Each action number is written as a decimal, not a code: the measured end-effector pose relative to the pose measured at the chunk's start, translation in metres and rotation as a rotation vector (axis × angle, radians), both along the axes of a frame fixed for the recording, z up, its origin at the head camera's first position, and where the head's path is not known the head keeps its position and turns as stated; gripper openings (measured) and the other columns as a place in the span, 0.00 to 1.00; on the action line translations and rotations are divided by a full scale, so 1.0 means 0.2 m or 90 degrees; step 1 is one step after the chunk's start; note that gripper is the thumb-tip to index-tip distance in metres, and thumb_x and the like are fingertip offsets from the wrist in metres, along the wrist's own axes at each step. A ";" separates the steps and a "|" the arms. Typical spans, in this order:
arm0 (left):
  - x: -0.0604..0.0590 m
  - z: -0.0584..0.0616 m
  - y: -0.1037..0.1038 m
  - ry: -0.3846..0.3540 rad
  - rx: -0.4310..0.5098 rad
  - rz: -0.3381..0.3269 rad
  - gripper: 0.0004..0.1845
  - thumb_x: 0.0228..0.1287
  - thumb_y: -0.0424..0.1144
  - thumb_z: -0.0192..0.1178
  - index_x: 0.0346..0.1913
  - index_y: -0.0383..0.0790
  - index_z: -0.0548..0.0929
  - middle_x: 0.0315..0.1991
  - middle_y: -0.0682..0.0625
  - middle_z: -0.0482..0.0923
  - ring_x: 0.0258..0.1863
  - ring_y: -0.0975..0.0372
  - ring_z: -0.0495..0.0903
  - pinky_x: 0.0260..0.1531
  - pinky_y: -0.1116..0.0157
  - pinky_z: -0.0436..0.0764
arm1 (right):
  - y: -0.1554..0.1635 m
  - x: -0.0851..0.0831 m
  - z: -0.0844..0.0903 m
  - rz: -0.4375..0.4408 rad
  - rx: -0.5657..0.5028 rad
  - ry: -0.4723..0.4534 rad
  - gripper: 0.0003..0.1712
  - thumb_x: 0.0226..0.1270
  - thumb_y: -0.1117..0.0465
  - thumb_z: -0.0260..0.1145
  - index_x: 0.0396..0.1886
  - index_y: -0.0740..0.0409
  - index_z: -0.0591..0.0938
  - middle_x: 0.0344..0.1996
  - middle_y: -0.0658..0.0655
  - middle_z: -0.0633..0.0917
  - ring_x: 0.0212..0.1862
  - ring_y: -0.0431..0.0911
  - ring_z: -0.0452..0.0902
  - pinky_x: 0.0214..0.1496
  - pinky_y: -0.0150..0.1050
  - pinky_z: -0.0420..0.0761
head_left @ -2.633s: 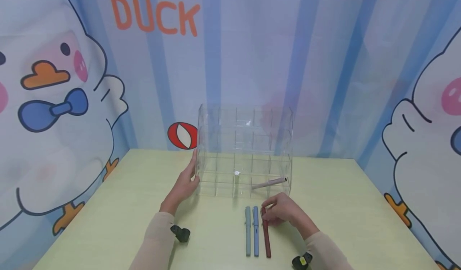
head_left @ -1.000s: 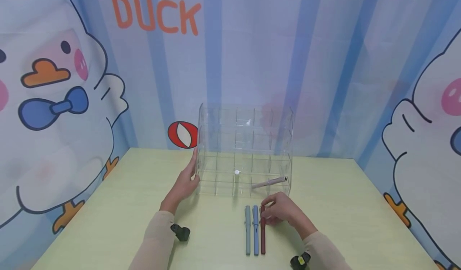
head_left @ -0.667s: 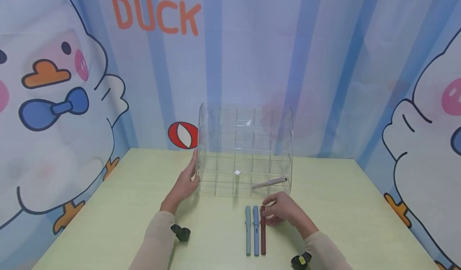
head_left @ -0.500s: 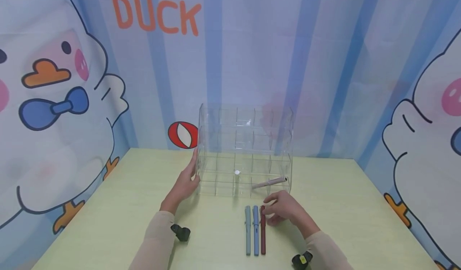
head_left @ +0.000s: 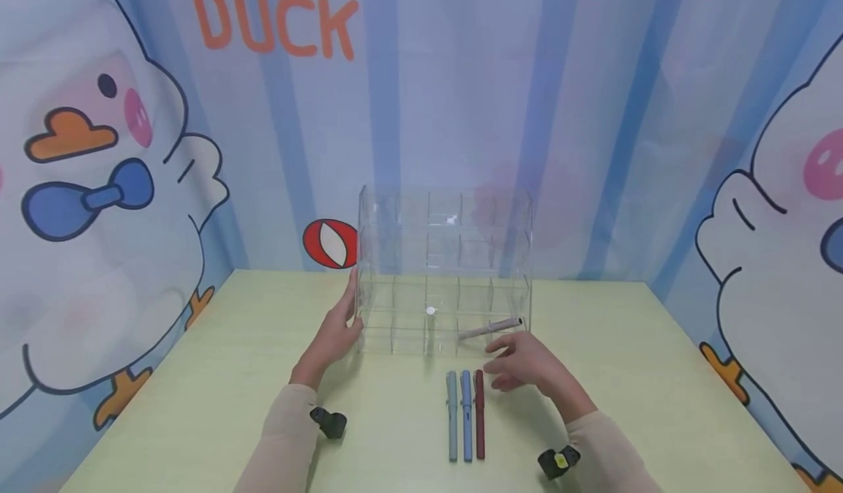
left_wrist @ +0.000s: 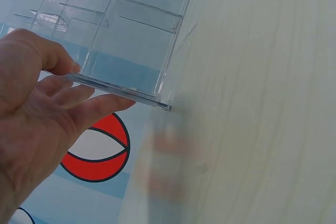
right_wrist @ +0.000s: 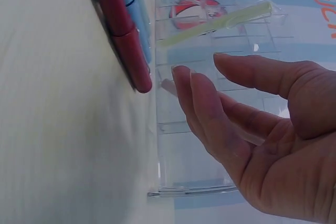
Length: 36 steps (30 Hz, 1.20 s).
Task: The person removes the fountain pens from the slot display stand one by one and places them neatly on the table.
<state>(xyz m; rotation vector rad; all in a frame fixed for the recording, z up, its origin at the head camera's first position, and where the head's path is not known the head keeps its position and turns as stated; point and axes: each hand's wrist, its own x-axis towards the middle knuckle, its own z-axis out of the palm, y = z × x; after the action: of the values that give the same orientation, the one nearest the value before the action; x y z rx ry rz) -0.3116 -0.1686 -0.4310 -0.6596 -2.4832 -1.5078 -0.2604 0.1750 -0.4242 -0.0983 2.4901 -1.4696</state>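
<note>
My left hand (head_left: 334,336) grips the left side wall of a clear acrylic divided rack (head_left: 411,299). In the left wrist view the thumb and fingers pinch that wall's edge (left_wrist: 118,88). My right hand (head_left: 527,363) hovers with loosely bent, parted fingers, holding nothing, just right of a dark red pen (head_left: 479,416). That pen lies beside a blue pen (head_left: 467,420) and a grey-green pen (head_left: 451,420), all roughly parallel on the table. A pale mauve pen (head_left: 490,328) slants in the rack's bottom row; fingers partly hide it in the right wrist view.
A pale yellow-green pen (right_wrist: 220,23) sits in the rack, its round end toward me in the head view. The rack stands on a pale yellow table (head_left: 217,405), in front of a blue striped backdrop (head_left: 448,76) with duck drawings.
The dark red pen was shifted left and straightened next to the blue one. My right hand then let go of it and rose off toward the rack. The left hand kept its grip.
</note>
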 end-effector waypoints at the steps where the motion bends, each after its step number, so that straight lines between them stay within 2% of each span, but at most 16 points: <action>1: 0.01 0.02 0.00 -0.002 0.003 -0.002 0.45 0.68 0.19 0.46 0.81 0.41 0.36 0.80 0.39 0.37 0.76 0.43 0.49 0.70 0.44 0.58 | 0.00 0.00 0.01 0.003 0.000 0.002 0.25 0.61 0.68 0.71 0.58 0.73 0.79 0.38 0.62 0.86 0.31 0.53 0.87 0.35 0.46 0.88; 3: -0.01 0.00 0.00 -0.001 0.002 -0.002 0.46 0.68 0.19 0.46 0.81 0.42 0.36 0.80 0.40 0.37 0.76 0.43 0.48 0.70 0.45 0.58 | 0.01 0.00 0.02 0.005 -0.004 0.004 0.26 0.62 0.67 0.71 0.58 0.73 0.78 0.39 0.62 0.87 0.31 0.53 0.87 0.35 0.46 0.88; 8: -0.10 -0.10 -0.03 -0.001 -0.003 0.007 0.49 0.69 0.19 0.46 0.81 0.53 0.34 0.81 0.47 0.35 0.77 0.47 0.46 0.71 0.47 0.57 | 0.02 0.00 0.06 0.019 -0.021 0.018 0.27 0.62 0.66 0.70 0.60 0.73 0.77 0.41 0.63 0.86 0.33 0.53 0.87 0.36 0.46 0.88; 11: -0.13 -0.13 -0.04 0.003 -0.001 0.010 0.49 0.69 0.19 0.47 0.81 0.56 0.35 0.81 0.50 0.36 0.78 0.50 0.47 0.71 0.49 0.58 | 0.02 0.00 0.08 0.031 -0.032 0.028 0.27 0.64 0.65 0.69 0.61 0.73 0.77 0.41 0.63 0.86 0.34 0.54 0.87 0.37 0.47 0.88; 19: -0.12 -0.12 -0.04 -0.001 0.006 0.005 0.49 0.69 0.20 0.46 0.81 0.58 0.34 0.81 0.52 0.35 0.78 0.51 0.46 0.71 0.48 0.58 | 0.01 0.00 0.13 0.024 -0.029 0.067 0.26 0.65 0.64 0.68 0.61 0.71 0.78 0.39 0.59 0.87 0.35 0.53 0.87 0.38 0.46 0.87; 25: -0.03 -0.04 -0.01 0.000 0.026 -0.009 0.47 0.68 0.17 0.44 0.81 0.47 0.35 0.81 0.45 0.34 0.77 0.47 0.45 0.72 0.47 0.56 | -0.04 -0.01 0.14 0.011 -0.024 0.103 0.24 0.65 0.64 0.68 0.58 0.70 0.80 0.40 0.59 0.86 0.38 0.54 0.86 0.38 0.46 0.87; 28: -0.01 -0.01 0.00 -0.004 0.032 -0.014 0.47 0.67 0.17 0.44 0.81 0.46 0.36 0.81 0.44 0.34 0.77 0.46 0.45 0.72 0.47 0.56 | -0.08 -0.01 0.13 0.004 -0.028 0.125 0.22 0.65 0.64 0.69 0.57 0.69 0.81 0.41 0.59 0.85 0.40 0.52 0.84 0.39 0.45 0.87; 30: -0.03 -0.03 -0.01 -0.002 0.026 -0.014 0.47 0.68 0.17 0.44 0.81 0.47 0.35 0.81 0.45 0.34 0.77 0.46 0.45 0.71 0.47 0.56 | -0.10 -0.02 0.12 0.001 -0.030 0.146 0.21 0.65 0.65 0.69 0.56 0.68 0.82 0.41 0.58 0.85 0.41 0.50 0.84 0.39 0.44 0.87; 36: -0.12 -0.13 -0.04 0.010 0.014 -0.008 0.48 0.68 0.19 0.45 0.81 0.53 0.34 0.81 0.50 0.34 0.77 0.49 0.47 0.72 0.48 0.57 | -0.17 -0.04 0.09 0.005 -0.043 0.214 0.19 0.65 0.66 0.70 0.55 0.64 0.83 0.44 0.61 0.86 0.45 0.49 0.84 0.41 0.41 0.86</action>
<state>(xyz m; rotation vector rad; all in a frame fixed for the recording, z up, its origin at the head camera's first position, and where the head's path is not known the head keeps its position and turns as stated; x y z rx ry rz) -0.3350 -0.1764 -0.4570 -0.6828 -2.4529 -1.5259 -0.2682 0.1412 -0.4058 -0.3980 2.6890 -1.6527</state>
